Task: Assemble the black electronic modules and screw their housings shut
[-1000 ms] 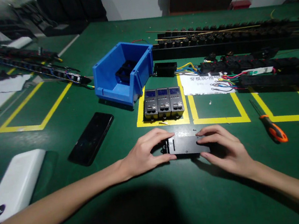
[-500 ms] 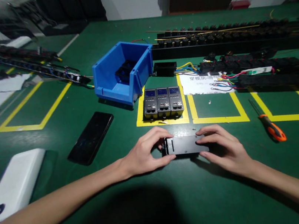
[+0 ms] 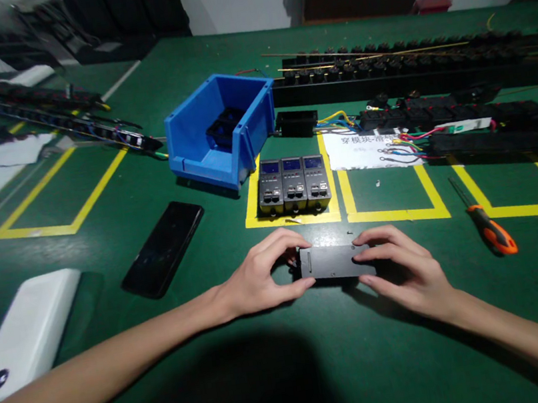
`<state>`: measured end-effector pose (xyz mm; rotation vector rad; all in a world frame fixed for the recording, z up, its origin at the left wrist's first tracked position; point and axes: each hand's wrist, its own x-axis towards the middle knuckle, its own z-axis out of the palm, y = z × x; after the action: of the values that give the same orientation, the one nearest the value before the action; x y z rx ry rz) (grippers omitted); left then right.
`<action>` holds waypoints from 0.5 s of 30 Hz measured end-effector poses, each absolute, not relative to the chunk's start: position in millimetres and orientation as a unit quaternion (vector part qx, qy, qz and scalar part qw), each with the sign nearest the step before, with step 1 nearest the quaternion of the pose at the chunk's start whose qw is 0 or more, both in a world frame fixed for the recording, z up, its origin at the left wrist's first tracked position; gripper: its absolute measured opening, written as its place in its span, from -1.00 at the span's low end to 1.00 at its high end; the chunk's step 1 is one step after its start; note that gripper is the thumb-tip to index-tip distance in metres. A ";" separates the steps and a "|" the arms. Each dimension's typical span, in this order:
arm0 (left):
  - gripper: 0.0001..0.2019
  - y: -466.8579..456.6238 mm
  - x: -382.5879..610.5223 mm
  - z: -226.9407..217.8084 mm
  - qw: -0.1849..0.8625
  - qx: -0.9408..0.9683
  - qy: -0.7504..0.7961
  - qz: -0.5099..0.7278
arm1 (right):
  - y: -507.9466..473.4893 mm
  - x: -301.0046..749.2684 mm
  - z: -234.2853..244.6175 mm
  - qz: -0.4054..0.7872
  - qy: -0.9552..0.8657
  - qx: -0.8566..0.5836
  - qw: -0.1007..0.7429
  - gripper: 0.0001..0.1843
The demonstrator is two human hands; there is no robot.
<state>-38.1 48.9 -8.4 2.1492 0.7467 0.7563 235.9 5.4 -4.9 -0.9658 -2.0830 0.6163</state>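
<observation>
A small dark-grey rectangular module housing [image 3: 335,262] is held just above or on the green tabletop; which, I cannot tell. My left hand [image 3: 264,275] grips its left end between thumb and fingers. At the right end, my right hand [image 3: 400,266] pinches it the same way, fingers on the upper face and far edge, thumb on the near edge. The face toward me is flat with a slot near its left end. Just beyond stand three similar modules [image 3: 293,186] side by side, with small screens and ports, inside a yellow taped box.
A blue bin [image 3: 223,131] with black parts stands behind. To the left lie a black phone [image 3: 163,249] and a white power bank [image 3: 30,331]. An orange-handled screwdriver [image 3: 490,229] lies at right. Wired black strips [image 3: 452,110] and a paper sheet [image 3: 367,150] sit farther back.
The module in my hands has turned slightly, and its left-end slot shows narrower and lighter. My hands keep almost the same place.
</observation>
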 end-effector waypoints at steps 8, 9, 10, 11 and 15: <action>-0.55 48.8 -38.2 -9.5 0.360 0.836 0.287 0.300 | 5.9 235.9 -5.7 0.241 -0.814 -0.380 0.368 -0.66; -0.55 48.9 -38.2 -9.4 0.361 0.835 0.288 0.299 | 5.7 236.0 -5.6 0.243 -0.813 -0.382 0.366 -0.67; -0.56 48.9 -38.2 -9.2 0.363 0.834 0.289 0.297 | 5.5 236.1 -5.4 0.245 -0.813 -0.383 0.364 -0.67; -0.56 48.9 -38.1 -9.0 0.366 0.834 0.290 0.296 | 5.3 236.0 -5.3 0.247 -0.812 -0.384 0.363 -0.67; -0.57 48.9 -38.1 -8.4 0.372 0.831 0.292 0.293 | 5.4 235.5 -5.2 0.248 -0.811 -0.385 0.364 -0.68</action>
<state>-38.1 48.9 -8.4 2.1302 0.7497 0.7498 235.5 5.4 -5.2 -0.9907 -2.0862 0.6391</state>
